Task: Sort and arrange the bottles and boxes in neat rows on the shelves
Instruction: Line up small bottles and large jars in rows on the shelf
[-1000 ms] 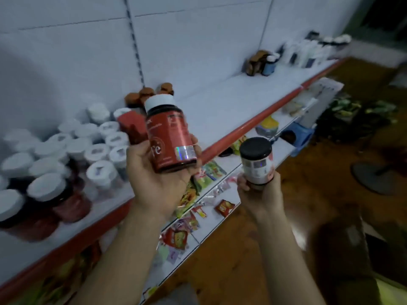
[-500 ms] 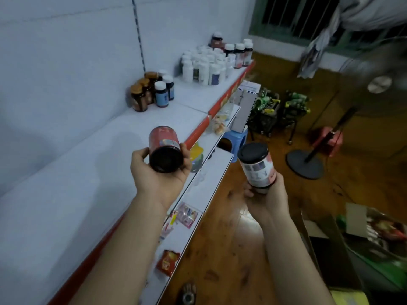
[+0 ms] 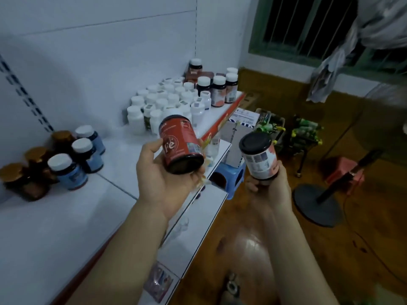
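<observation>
My left hand (image 3: 164,179) grips a red-labelled bottle (image 3: 179,144), tipped so its dark base faces me, above the front edge of the white top shelf (image 3: 66,219). My right hand (image 3: 271,186) holds a black-capped jar with a white and pink label (image 3: 258,156) upright, out over the floor. Ahead on the shelf stands a cluster of several white bottles (image 3: 167,102), with dark white-capped bottles (image 3: 219,90) behind them at the shelf's end. At the left stand blue-labelled bottles (image 3: 70,170) and amber bottles with gold caps (image 3: 26,177).
Lower white shelves (image 3: 198,230) hold small packets. A blue plastic stool (image 3: 231,175) and a white box (image 3: 240,124) sit below the shelf end. A fan's black base (image 3: 317,205) and a red item stand on the wooden floor. A barred window is ahead.
The view has swung right along the shelf, and the far cluster of white bottles is now closer. My left hand has tipped the red bottle from upright to base-towards-me. The right hand's jar stays upright.
</observation>
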